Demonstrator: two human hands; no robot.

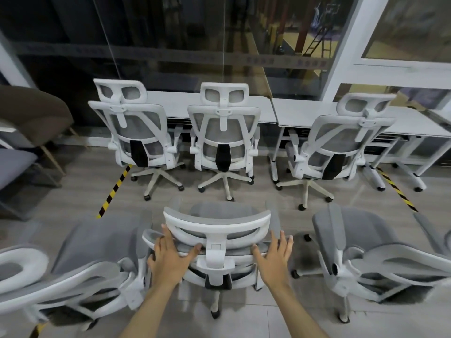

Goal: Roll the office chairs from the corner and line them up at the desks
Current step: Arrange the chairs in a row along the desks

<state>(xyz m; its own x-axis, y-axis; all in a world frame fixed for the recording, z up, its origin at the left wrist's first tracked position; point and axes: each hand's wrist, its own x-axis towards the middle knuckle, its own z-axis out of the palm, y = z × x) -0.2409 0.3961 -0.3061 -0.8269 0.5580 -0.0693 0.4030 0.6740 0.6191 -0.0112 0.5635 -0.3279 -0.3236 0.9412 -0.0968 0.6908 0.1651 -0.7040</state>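
Observation:
A white-framed office chair with grey mesh (217, 220) stands right in front of me, its back toward me. My left hand (168, 254) rests on the left of the backrest top, fingers spread and fairly straight. My right hand (274, 256) lies on the right side the same way. Three matching chairs stand at the white desks (302, 111): a left one (136, 132), a middle one (223, 132) and a right one (339, 140), all facing the desks.
Another grey chair (92, 272) sits close on my left and one more (366, 254) on my right. Yellow-black floor tape (114, 191) runs diagonally at left and right. A brown armchair (31, 113) stands far left. A glass wall backs the desks.

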